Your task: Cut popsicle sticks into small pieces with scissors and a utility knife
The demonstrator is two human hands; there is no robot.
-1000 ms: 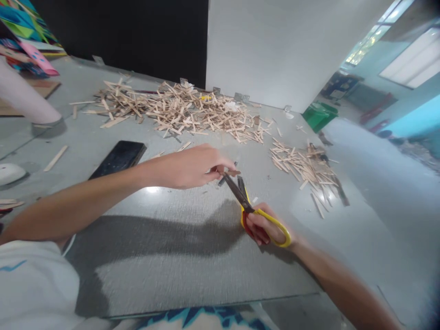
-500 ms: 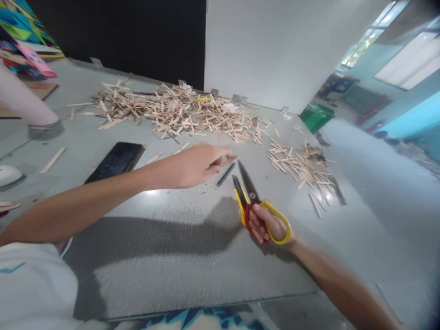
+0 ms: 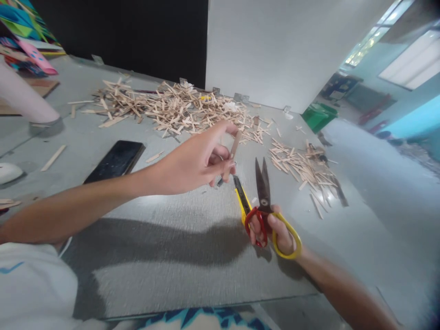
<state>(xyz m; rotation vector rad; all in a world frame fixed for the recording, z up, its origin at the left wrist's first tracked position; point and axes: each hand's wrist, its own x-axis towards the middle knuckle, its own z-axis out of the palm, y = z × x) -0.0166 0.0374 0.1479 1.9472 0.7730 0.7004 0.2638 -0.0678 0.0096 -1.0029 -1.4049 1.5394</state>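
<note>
My left hand [image 3: 194, 160] is raised above the grey table [image 3: 178, 256], its fingers pinched on a short wooden stick [image 3: 234, 146] that stands nearly upright. My right hand [image 3: 275, 229] grips the red and yellow handles of a pair of scissors [image 3: 263, 192], whose dark blades point away from me and stand slightly apart. The blades sit just right of the stick without touching it. A yellow utility knife [image 3: 241, 195] lies on the table between the two hands.
A large heap of wooden stick pieces [image 3: 178, 110] spreads across the far side of the table, and a smaller pile [image 3: 302, 167] lies to the right. A black phone [image 3: 115, 160] rests at the left. A green bin [image 3: 318, 116] stands beyond the table's far right corner.
My left hand has lifted the stick away from the scissors and turned it upright. My right hand has swung the scissors from pointing left to pointing away from me.
</note>
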